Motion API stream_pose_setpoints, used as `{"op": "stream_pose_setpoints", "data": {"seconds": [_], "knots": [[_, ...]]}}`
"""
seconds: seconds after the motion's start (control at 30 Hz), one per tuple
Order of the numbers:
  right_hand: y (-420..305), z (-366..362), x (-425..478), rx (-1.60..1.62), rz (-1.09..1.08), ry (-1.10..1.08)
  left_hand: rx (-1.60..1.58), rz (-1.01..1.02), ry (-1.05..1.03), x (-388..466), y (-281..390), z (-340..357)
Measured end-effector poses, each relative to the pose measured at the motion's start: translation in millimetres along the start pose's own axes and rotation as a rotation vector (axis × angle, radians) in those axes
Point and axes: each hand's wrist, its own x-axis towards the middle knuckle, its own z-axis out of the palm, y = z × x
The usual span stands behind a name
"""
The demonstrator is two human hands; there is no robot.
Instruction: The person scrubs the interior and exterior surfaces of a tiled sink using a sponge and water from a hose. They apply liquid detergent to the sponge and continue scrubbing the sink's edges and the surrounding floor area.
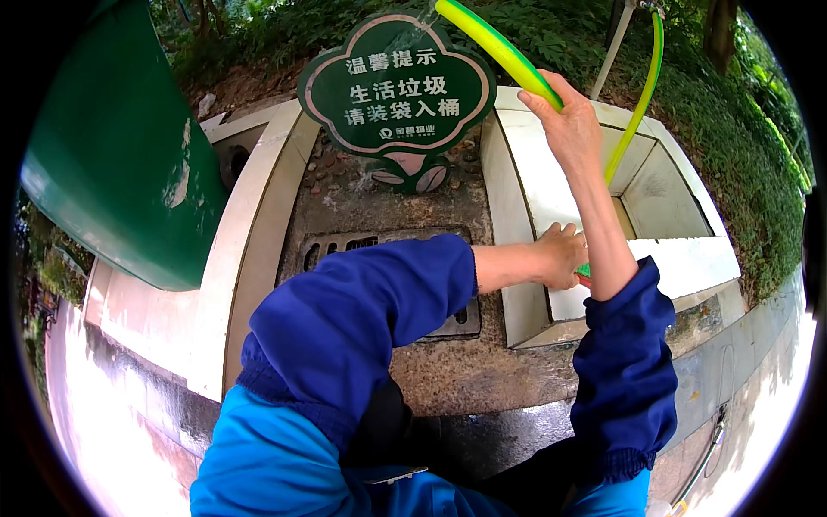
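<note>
My right hand (572, 126) is raised and grips a yellow-green hose (494, 45) near its end section, which points up and left. Water comes out of the hose's open end and falls by the green sign (400, 77). Lower down, my left hand (561, 256) reaches across to the white tiled ledge (543, 168) beside a square basin. Under its fingers is a small green and red object (583, 274), mostly hidden by the hand and my right forearm, so its kind cannot be told.
A large green bin (123, 148) leans into view at left beside a pale tiled wall (252, 245). A metal drain grate (468, 316) lies in the wet floor. More hose (636, 116) runs from a tap into the tiled basin (672, 194). Another thin hose (701, 459) lies lower right.
</note>
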Motion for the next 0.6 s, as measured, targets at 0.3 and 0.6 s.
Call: {"op": "stream_pose_setpoints", "data": {"seconds": [0.3,0.6], "knots": [[-16,25,9,-0.027,-0.083,-0.014,-0.264,-0.003,-0.042,0,15,-23],[-38,53,13,-0.042,-0.193,-0.077,-0.379,0.098,0.065,-3,-6,-13]]}}
